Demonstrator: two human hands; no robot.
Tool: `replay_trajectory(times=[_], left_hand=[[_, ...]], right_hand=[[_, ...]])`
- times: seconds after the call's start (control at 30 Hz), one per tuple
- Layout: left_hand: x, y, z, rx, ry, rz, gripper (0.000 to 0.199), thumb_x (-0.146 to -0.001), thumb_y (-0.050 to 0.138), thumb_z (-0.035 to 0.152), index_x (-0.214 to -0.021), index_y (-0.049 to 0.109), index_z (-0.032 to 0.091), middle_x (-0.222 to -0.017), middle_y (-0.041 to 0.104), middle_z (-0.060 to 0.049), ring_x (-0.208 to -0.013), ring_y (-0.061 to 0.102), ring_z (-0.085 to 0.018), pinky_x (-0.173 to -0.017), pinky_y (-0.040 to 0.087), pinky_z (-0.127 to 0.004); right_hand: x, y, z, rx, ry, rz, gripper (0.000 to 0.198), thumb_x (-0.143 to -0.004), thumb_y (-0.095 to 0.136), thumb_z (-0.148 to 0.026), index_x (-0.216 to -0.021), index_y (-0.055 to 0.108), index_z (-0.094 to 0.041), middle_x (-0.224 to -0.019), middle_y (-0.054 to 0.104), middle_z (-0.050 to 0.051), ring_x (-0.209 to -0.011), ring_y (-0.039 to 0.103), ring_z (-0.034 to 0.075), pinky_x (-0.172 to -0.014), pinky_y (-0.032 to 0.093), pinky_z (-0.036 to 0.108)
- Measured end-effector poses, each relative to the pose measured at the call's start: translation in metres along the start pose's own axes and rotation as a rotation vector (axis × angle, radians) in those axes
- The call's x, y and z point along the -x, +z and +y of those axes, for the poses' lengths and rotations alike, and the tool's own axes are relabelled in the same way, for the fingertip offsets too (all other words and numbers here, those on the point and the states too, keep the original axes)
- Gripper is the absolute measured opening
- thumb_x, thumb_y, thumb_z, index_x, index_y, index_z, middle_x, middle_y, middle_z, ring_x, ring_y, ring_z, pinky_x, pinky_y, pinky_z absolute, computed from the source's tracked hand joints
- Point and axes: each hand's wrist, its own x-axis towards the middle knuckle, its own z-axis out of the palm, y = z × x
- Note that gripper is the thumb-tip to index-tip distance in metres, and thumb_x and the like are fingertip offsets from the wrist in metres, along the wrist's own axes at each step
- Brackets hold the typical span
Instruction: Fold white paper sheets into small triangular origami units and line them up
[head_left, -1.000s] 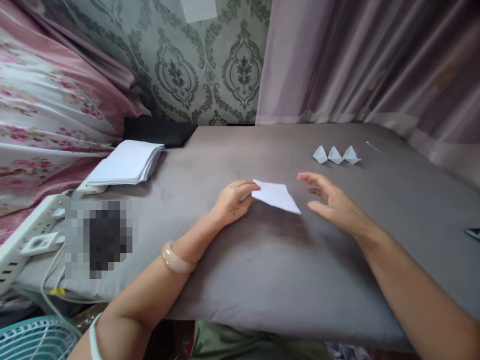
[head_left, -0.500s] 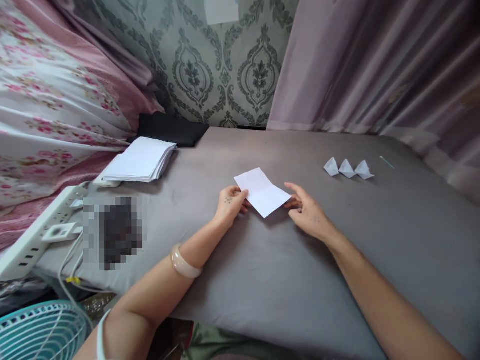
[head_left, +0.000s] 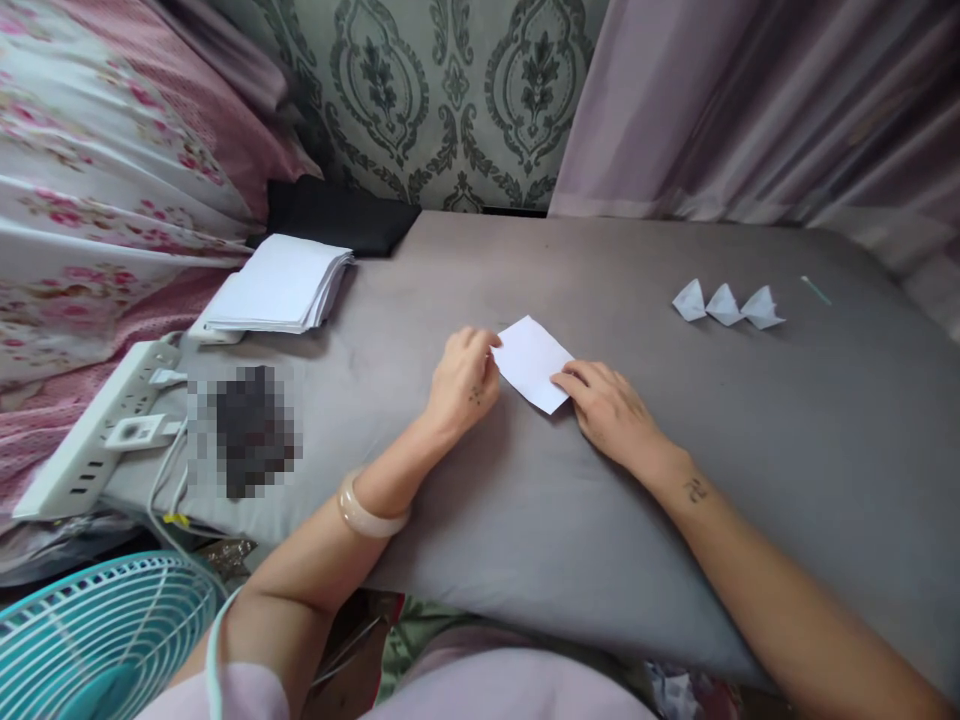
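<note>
Pinched at opposite sides by left hand [head_left: 463,380] and right hand [head_left: 609,408], a four-sided white paper sheet [head_left: 532,362] was held, three pointed white paper folds [head_left: 723,307] ranged on grey fabric [head_left: 525,520].

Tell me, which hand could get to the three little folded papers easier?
Probably the right hand: it sits nearer the three folded papers, on their side of the white sheet. The left hand is at the sheet's opposite edge.

The paper sheet [head_left: 531,360] is looking smooth and matt, the cloth cover [head_left: 570,540] is appearing dull, and the glossy bangle [head_left: 365,514] is gleaming.
</note>
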Motion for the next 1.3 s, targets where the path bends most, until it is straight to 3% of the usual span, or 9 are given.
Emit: replay_trajectory(times=[0.07,0.17,0.37,0.6,0.97,1.3], left_hand=[[0.005,0.004,0.002,-0.002,0.137,-0.152,0.032,-0.078,0.045,0.004,-0.103,0.061,0.017,-0.105,0.062,-0.009,-0.100,0.054,-0.023,-0.089,0.048,-0.038],[0.009,0.012,0.004,0.019,0.110,-0.251,0.026,-0.076,0.051,0.007,-0.096,0.064,0.016,-0.103,0.062,-0.011,-0.098,0.055,-0.024,-0.089,0.049,-0.039],[0.006,0.015,0.002,0.084,-0.024,-0.214,0.009,-0.081,0.063,0.019,-0.089,0.065,0.016,-0.094,0.063,-0.009,-0.089,0.059,-0.022,-0.084,0.050,-0.038],[0.005,0.018,-0.001,0.157,-0.076,-0.166,0.012,-0.086,0.059,0.019,-0.080,0.068,0.015,-0.084,0.063,-0.007,-0.076,0.059,-0.017,-0.077,0.050,-0.033],[0.001,0.017,0.001,0.211,-0.171,-0.163,0.009,-0.083,0.063,0.020,-0.076,0.068,0.016,-0.080,0.063,-0.005,-0.074,0.059,-0.016,-0.075,0.051,-0.033],[0.004,0.021,0.004,0.023,-0.151,-0.190,0.013,-0.088,0.057,0.025,-0.081,0.063,0.016,-0.087,0.064,-0.009,-0.086,0.058,-0.022,-0.080,0.050,-0.039]], right_hand=[[-0.001,-0.003,-0.001,-0.014,0.005,-0.028,0.034,-0.091,0.040,-0.014,-0.116,0.063,-0.019,-0.119,0.061,0.012,-0.104,0.053,0.026,-0.085,0.042,0.037],[-0.003,-0.006,-0.003,-0.078,0.045,-0.047,0.029,-0.093,0.044,-0.026,-0.111,0.065,-0.019,-0.119,0.062,0.011,-0.104,0.054,0.026,-0.086,0.042,0.038],[-0.012,-0.001,-0.003,-0.283,0.315,0.011,0.030,-0.095,0.043,-0.035,-0.086,0.067,-0.021,-0.112,0.066,0.008,-0.100,0.057,0.024,-0.086,0.042,0.037],[-0.023,0.004,-0.008,-0.215,0.482,0.040,0.030,-0.092,0.045,-0.039,-0.081,0.064,-0.019,-0.100,0.064,0.012,-0.091,0.056,0.025,-0.083,0.043,0.039],[-0.021,0.019,-0.005,-0.116,0.469,0.141,0.026,-0.089,0.049,-0.037,-0.078,0.063,-0.018,-0.093,0.059,0.013,-0.085,0.053,0.026,-0.082,0.044,0.041],[-0.024,0.019,-0.006,-0.102,0.491,0.110,0.025,-0.088,0.049,-0.036,-0.077,0.062,-0.018,-0.096,0.058,0.014,-0.087,0.052,0.027,-0.080,0.044,0.041]])
